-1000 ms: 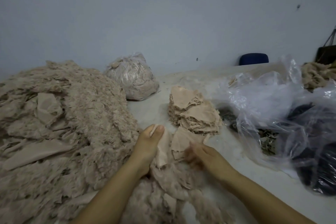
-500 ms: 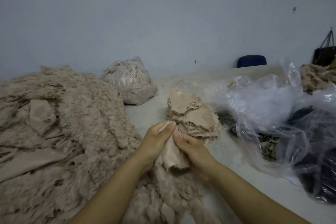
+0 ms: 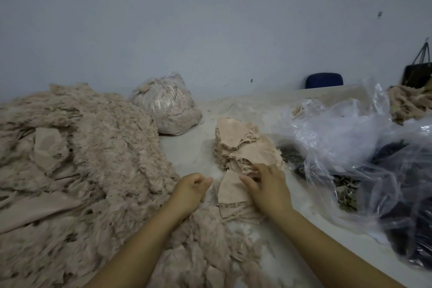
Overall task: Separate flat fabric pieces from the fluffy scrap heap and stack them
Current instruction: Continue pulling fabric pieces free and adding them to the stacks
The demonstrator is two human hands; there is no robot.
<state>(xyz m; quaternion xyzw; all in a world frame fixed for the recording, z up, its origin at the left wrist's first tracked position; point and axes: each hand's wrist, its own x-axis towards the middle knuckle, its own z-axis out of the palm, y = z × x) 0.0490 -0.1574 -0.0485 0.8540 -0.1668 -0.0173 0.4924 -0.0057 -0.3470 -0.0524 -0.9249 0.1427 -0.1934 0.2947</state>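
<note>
A big heap of fluffy beige scraps [image 3: 88, 170] covers the left of the table and runs under my arms. A tall stack of flat beige pieces [image 3: 245, 147] stands in the middle. In front of it lies a low second stack, topped by a flat piece [image 3: 230, 190]. My right hand [image 3: 268, 187] rests flat on that piece's right edge, fingers spread, touching the foot of the tall stack. My left hand [image 3: 191, 190] hovers just left of the piece, fingers curled in, nothing visible in it.
A tied clear bag of beige scraps [image 3: 168, 105] sits at the back. Crumpled clear plastic bags [image 3: 350, 142] with dark material fill the right side. More fluffy scraps [image 3: 409, 103] lie far right, by a black bag [image 3: 418, 72] and a blue chair back [image 3: 323, 80].
Both hands held a flat piece up between them half a second ago. That piece now lies on the low stack under my right hand, and my left hand has let go.
</note>
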